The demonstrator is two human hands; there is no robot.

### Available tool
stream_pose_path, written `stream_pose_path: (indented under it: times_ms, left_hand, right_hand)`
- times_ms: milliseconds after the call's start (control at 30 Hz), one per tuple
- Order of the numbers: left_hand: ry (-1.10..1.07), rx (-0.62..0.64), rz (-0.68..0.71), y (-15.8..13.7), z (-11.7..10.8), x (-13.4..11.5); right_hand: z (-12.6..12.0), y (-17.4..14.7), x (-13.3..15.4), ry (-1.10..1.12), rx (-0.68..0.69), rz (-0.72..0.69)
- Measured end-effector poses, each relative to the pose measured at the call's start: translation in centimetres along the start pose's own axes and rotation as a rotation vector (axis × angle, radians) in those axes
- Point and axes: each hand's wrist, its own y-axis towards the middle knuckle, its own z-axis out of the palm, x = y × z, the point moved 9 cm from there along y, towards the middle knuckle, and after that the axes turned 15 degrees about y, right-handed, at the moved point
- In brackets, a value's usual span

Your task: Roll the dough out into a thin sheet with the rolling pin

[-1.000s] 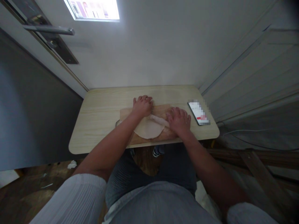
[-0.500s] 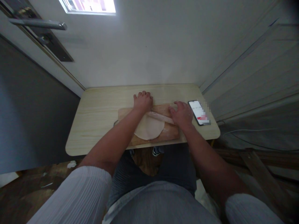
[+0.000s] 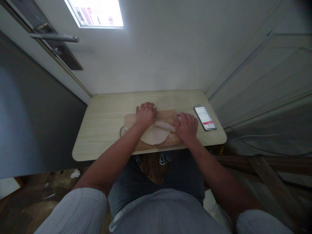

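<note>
A pale, flattened round of dough (image 3: 154,136) lies on a wooden cutting board (image 3: 170,112), with its left part behind my left forearm. Across the dough's far side runs a light rolling pin (image 3: 165,125), slightly slanted. My left hand (image 3: 146,114) is over the pin's left end, knuckles up and fingers bent forward; the end itself is hidden beneath it. Around the right end, my right hand (image 3: 186,126) is closed with curled fingers. Only the pin's middle shows between the hands.
The board rests on a small light-wood table (image 3: 97,120) against a white door with a metal handle (image 3: 56,37). A phone (image 3: 205,118) with a lit screen lies right of my right hand. A metal loop (image 3: 121,130) sticks out at the board's left edge.
Both hands have drawn the rolling pin slightly back toward my body over the dough. The right hand's fingers look more curled. The camera view has tilted up a little.
</note>
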Motion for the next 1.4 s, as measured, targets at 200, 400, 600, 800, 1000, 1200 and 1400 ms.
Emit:
stream_pose_path:
  times_ms: [200, 400, 600, 800, 1000, 1200, 1400]
  left_hand:
    - [0.048, 0.018, -0.01, -4.3, -1.1, 0.7]
    - [0.065, 0.01, 0.005, -6.7, -1.7, 1.0]
    - [0.054, 0.029, -0.012, -6.5, -1.3, 1.1]
    - [0.045, 0.063, -0.038, -4.1, -0.4, 1.2]
    - [0.036, 0.088, -0.034, -2.0, 0.3, 1.2]
    - [0.041, 0.138, -0.039, -0.4, 1.0, 1.2]
    - [0.052, 0.159, -0.031, 1.2, 1.5, 1.2]
  right_hand:
    - [-0.1, -4.0, 2.9, -0.04, 0.033, -0.067]
    - [-0.4, -6.3, 4.7, -0.048, 0.053, -0.088]
    - [0.4, -5.7, 4.2, -0.058, 0.081, -0.05]
    - [1.6, -3.6, 2.9, -0.078, 0.071, 0.003]
    - [2.4, -1.4, 2.1, -0.107, 0.075, 0.021]
    - [2.9, 0.3, 1.4, -0.101, 0.114, 0.055]
    - [3.2, 2.1, 1.0, -0.089, 0.147, 0.08]
